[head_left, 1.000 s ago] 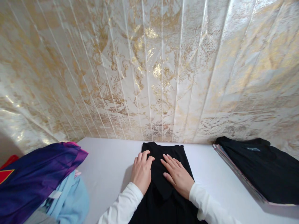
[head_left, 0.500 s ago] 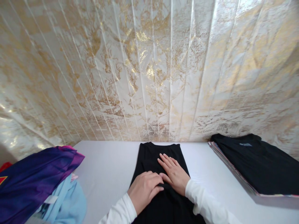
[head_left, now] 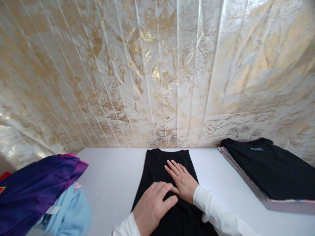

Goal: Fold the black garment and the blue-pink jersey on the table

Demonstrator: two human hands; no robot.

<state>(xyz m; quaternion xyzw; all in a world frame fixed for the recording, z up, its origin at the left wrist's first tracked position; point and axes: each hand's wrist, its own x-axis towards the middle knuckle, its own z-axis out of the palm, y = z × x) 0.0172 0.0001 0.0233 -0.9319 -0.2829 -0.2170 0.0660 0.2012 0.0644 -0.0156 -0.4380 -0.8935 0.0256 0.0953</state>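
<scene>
A long, narrow black garment (head_left: 154, 164) lies on the white table, its far end with a shallow neckline-like dip. My right hand (head_left: 182, 183) rests flat on its upper half, fingers spread and pointing away from me. Nearer to me, my left hand (head_left: 154, 206) is over the cloth with bent fingers, its thumb held apart from them. The left fingertips are close to the right thumb. No cloth is visibly gripped by either hand, and the garment's near end runs out of the picture.
At the right, a black T-shirt (head_left: 275, 170) tops a stack of flat folded clothes. A heap at the left holds a purple garment (head_left: 41, 183) over a light blue one (head_left: 73, 213). Behind the white table (head_left: 110, 177) hangs a shiny gold-patterned sheet (head_left: 157, 72).
My left hand has moved slightly toward me and its thumb now sits farther from the fingers. My right hand stays flat on the garment.
</scene>
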